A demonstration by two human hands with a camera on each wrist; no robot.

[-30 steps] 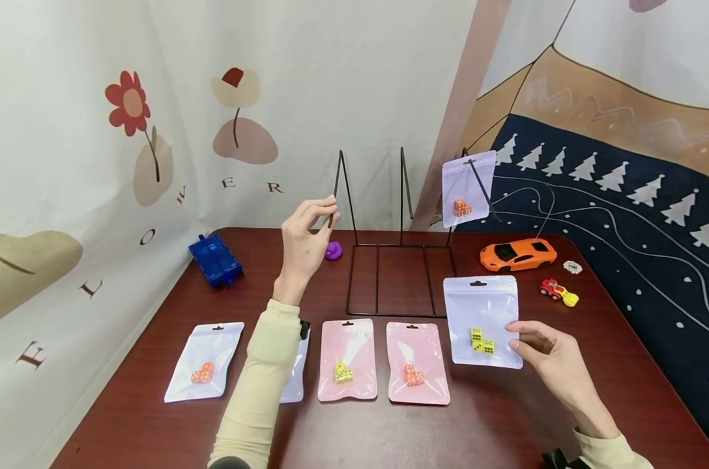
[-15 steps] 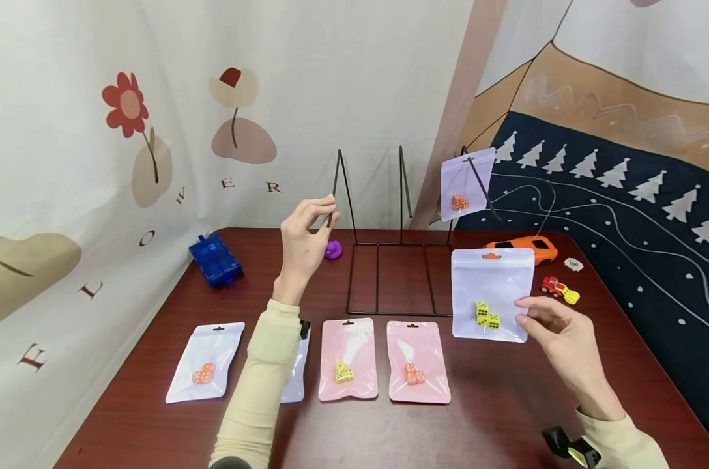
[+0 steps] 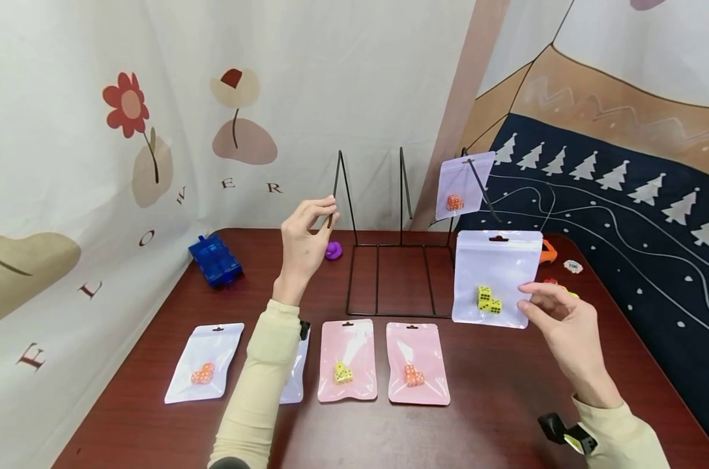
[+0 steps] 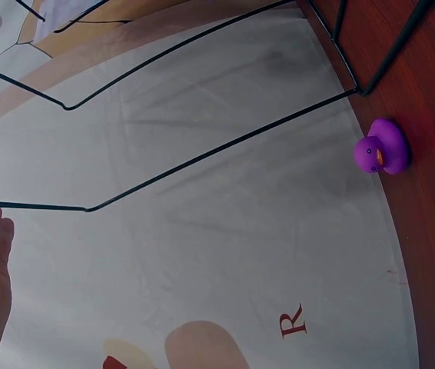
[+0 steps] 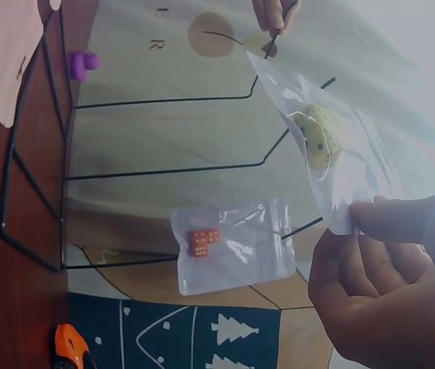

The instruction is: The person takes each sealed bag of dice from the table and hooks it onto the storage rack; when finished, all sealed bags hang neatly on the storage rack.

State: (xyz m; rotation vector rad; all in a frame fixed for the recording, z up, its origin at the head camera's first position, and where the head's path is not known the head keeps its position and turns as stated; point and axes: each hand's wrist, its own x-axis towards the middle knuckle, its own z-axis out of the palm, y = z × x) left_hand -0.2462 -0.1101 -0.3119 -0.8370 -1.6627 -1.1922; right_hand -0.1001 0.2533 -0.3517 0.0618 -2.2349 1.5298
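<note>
My right hand [image 3: 568,339] pinches the right edge of a pale purple zip bag [image 3: 498,260] with yellow dice [image 3: 488,301] inside, held upright in front of the rack's right side. The fingers of my left hand [image 3: 307,234] pinch the front end of the left prong of a black wire rack [image 3: 348,286]. From the right prong hangs another purple bag [image 3: 453,184] with orange dice, also seen as a clear-looking bag [image 5: 237,246] in the right wrist view. The middle prong [image 3: 403,182] holds nothing.
Two pink dice bags [image 3: 347,335] and a white-lilac bag [image 3: 214,339] lie in front, with another bag [image 3: 296,371] partly behind the left sleeve. A blue toy [image 3: 216,260], purple duck [image 3: 333,251], orange car [image 3: 548,253] and small toy truck lie farther back.
My right hand has raised the bag of yellow dice, shifting it slightly right, so that it covers most of the orange car. The hanging bag has swung slightly left. My left hand stays put.
</note>
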